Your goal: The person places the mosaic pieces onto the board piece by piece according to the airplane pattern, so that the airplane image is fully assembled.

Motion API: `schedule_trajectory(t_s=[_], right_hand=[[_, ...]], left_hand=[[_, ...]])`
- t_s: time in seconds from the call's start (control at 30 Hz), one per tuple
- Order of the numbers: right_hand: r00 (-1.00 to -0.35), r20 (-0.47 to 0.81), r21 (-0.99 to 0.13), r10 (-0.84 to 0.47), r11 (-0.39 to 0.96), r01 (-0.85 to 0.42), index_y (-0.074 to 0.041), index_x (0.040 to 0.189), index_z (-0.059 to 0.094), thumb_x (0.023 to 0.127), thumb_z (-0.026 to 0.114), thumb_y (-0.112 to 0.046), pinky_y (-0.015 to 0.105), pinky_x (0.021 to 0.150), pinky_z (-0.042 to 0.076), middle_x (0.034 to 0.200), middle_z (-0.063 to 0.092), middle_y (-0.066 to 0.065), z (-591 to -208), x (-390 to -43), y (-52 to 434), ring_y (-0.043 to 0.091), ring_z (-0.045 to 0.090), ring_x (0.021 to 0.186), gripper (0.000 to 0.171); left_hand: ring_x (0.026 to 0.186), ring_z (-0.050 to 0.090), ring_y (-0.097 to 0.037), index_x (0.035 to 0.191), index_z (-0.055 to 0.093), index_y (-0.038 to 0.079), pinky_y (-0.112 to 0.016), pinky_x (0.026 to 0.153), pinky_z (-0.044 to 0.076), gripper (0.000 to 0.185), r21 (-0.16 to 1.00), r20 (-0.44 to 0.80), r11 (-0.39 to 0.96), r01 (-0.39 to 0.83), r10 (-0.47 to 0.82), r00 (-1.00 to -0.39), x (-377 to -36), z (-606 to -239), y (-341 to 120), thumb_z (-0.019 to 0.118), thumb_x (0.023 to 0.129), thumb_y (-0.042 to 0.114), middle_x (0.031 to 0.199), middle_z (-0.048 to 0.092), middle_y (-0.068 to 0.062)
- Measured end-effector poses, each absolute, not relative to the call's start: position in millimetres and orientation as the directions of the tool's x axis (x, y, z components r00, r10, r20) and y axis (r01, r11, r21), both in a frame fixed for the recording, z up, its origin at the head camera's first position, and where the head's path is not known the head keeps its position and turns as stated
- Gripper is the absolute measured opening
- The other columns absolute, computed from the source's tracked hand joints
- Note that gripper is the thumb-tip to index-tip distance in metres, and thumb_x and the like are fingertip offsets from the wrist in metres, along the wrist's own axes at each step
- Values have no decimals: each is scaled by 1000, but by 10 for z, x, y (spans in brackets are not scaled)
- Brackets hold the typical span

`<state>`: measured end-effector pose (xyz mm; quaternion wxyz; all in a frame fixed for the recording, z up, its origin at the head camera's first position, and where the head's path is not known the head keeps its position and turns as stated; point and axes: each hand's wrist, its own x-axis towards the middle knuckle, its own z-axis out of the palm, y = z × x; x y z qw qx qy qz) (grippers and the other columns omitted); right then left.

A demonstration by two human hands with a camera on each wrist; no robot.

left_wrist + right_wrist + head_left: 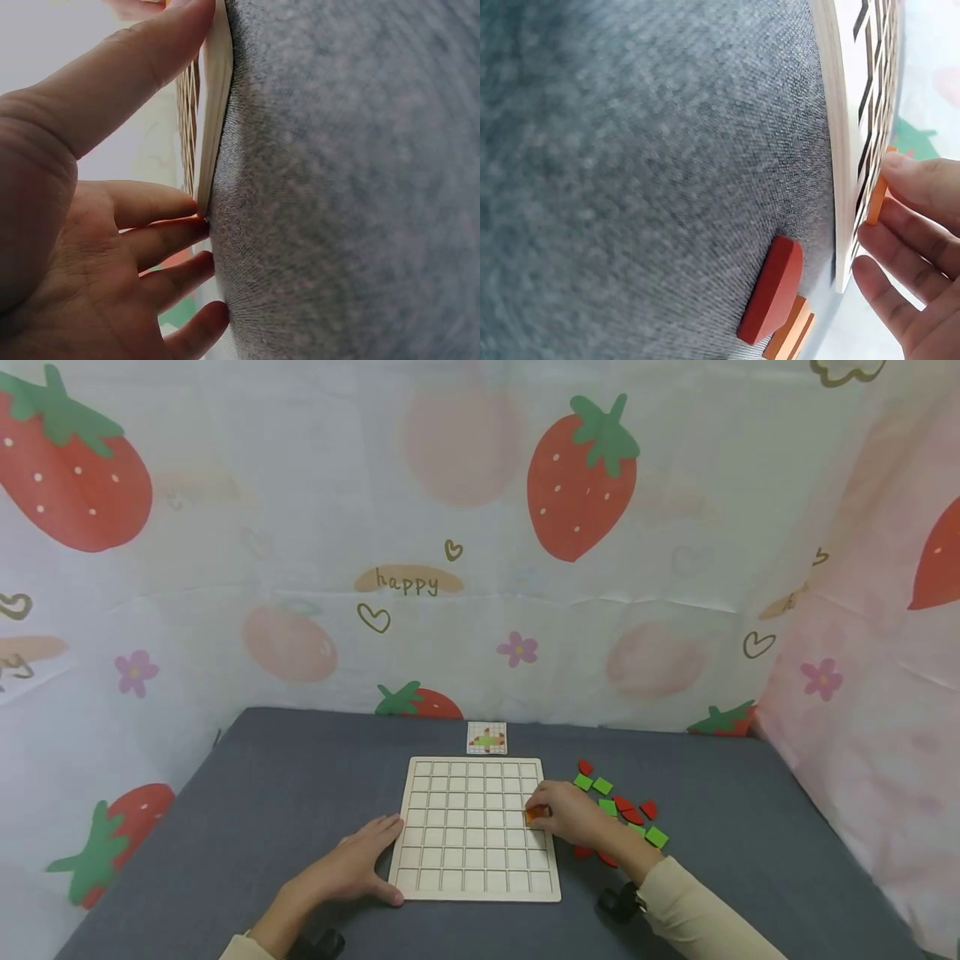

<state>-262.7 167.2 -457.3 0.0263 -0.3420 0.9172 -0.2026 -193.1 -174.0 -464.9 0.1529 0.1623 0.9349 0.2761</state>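
Wooden grid board [475, 827]: lies flat on the grey table [247, 810], near-centre; roughly rectangular, its slightly longer axis running near to far, far edge towards the pattern card [487, 737]; cells bare save at the right edge.

Orange tile [534, 814]: small flat piece, pinched in the right hand [573, 814] at the board's right edge, about mid-way along it; in the right wrist view the orange tile [876, 201] stands edge-on against the grid face; which way it points cannot be told.

Right hand: fingers curled narrowly round the tile, fingertips [907, 169] close to the board.

Left hand [356, 864]: fingers straight and spread, resting on the table against the board's near-left edge; thumb along the near corner; holds nothing.

Loose tiles [622, 810]: red and green pieces scattered on the table right of the board, just beyond the right hand; a red rounded tile [771, 289] lies near the board's edge.
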Motion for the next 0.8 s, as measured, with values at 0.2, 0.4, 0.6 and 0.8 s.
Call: schedule_trajectory(t_s=[0.2,0.4,0.6,0.8], right_hand=[[-756,92,-369,-649,682,-631,-3,102,75,83,75,-9,27,72,53,98,68,6,-4597,-2644,1658,18,64,87,20],[-756,87,-349,-649,691,-634,-4,100,75,82,75,-8,29,73,53,97,68,5,-4590,-2639,1647,19,64,88,18],[-760,78,-343,-645,699,-628,-5,99,75,82,76,-8,29,73,53,96,68,5,-4582,-2637,1637,19,64,87,18],[-750,80,-322,-657,695,-643,-6,100,75,82,76,-11,28,73,52,95,68,3,-4612,-2661,1647,17,63,87,19]], left_hand=[[145,26,-45,146,37,-6,-66,109,25,105,565,-202,797,214,385,-900,-1931,-4647,-1742,89,63,32,154,36,-23],[145,25,-45,146,37,-5,-66,110,24,105,553,-216,808,203,375,-902,-1944,-4648,-1734,89,63,33,154,35,-22],[146,25,-44,147,37,-4,-65,110,24,105,547,-223,813,201,373,-901,-1945,-4644,-1734,89,63,33,155,34,-21],[145,26,-45,147,36,-5,-66,109,25,106,544,-219,810,218,387,-896,-1939,-4628,-1742,88,64,35,155,34,-22]])
